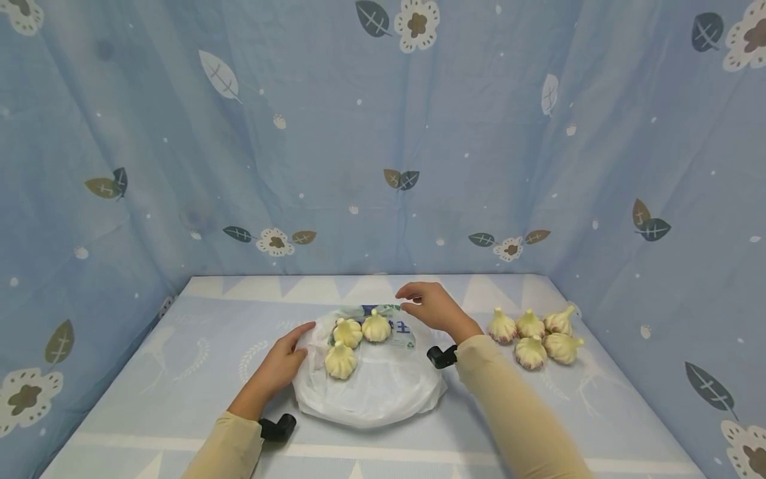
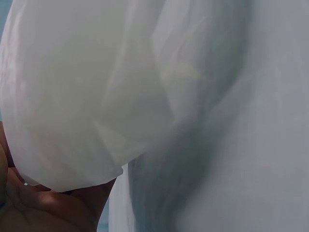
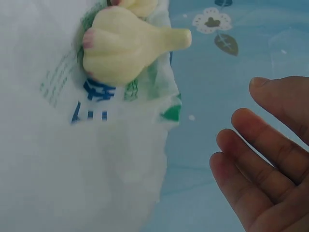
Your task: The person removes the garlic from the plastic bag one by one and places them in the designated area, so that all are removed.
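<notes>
A white plastic bag [image 1: 374,392] with blue and green print lies bunched on the table. Three garlic bulbs [image 1: 340,360] are on top of it, toward its left and back. At the bag's left edge, my left hand [image 1: 277,366] grips the plastic between thumb and fingers; the bag [image 2: 72,96] covers most of those fingers in the left wrist view. Over the bag's back right edge is my right hand [image 1: 435,307], its fingers loosely bent and nothing in them. The right wrist view shows this hand [image 3: 270,169] apart from the bag and from the nearest garlic bulb [image 3: 118,46].
Several more garlic bulbs [image 1: 530,354] sit in a group on the right side of the table [image 1: 197,372], beyond the right forearm. A blue patterned curtain [image 1: 335,146] hangs behind the table and along both sides.
</notes>
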Demonstrator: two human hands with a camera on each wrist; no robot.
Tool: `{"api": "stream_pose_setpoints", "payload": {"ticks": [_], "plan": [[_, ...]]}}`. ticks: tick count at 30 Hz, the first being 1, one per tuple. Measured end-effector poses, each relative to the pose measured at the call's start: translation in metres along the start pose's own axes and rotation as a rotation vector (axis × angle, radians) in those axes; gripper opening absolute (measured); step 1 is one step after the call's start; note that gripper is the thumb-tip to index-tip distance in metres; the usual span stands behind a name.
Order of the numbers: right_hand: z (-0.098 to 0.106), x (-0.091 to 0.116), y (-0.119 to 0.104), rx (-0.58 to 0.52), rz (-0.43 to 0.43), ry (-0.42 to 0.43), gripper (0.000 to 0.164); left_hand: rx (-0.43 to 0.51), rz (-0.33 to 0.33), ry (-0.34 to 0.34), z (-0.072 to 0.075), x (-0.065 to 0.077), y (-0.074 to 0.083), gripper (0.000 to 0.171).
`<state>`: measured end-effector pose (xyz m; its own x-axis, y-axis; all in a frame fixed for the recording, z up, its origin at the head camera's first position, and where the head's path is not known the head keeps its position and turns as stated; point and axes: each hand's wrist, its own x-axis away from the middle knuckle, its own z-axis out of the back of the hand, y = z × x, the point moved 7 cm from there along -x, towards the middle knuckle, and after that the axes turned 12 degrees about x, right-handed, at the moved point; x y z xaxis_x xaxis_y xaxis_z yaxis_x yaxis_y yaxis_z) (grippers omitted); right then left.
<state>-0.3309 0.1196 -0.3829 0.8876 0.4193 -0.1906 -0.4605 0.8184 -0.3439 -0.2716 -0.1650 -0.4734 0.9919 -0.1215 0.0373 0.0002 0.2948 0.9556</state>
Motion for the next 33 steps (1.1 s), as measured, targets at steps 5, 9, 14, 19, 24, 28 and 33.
{"api": "stream_pose_setpoints", "payload": {"ticks": [5,9,14,19,24,28,33], "plan": [[-0.01,-0.007,-0.011,-0.018,0.029,-0.028,0.023,0.004,-0.001,-0.002,-0.001,-0.001,0.0,0.056],[-0.019,-0.013,-0.016,-0.044,0.024,-0.064,0.026,0.005,-0.006,-0.003,-0.001,-0.001,0.0,0.057],[-0.03,-0.02,-0.02,-0.06,-0.002,-0.09,0.029,0.0,-0.011,0.002,-0.001,-0.002,-0.001,0.057],[-0.04,-0.025,-0.022,-0.063,-0.003,-0.104,0.029,-0.003,-0.015,0.002,-0.002,-0.002,-0.002,0.056],[-0.051,-0.028,-0.021,-0.095,-0.038,-0.13,0.029,-0.005,-0.015,0.002,-0.002,-0.001,0.0,0.056],[-0.058,-0.028,-0.019,-0.12,-0.081,-0.134,0.028,-0.001,-0.013,-0.002,-0.003,-0.001,0.001,0.057],[-0.067,-0.028,-0.024,-0.121,-0.083,-0.127,0.026,0.005,-0.007,0.0,-0.002,0.0,0.0,0.056]]}}
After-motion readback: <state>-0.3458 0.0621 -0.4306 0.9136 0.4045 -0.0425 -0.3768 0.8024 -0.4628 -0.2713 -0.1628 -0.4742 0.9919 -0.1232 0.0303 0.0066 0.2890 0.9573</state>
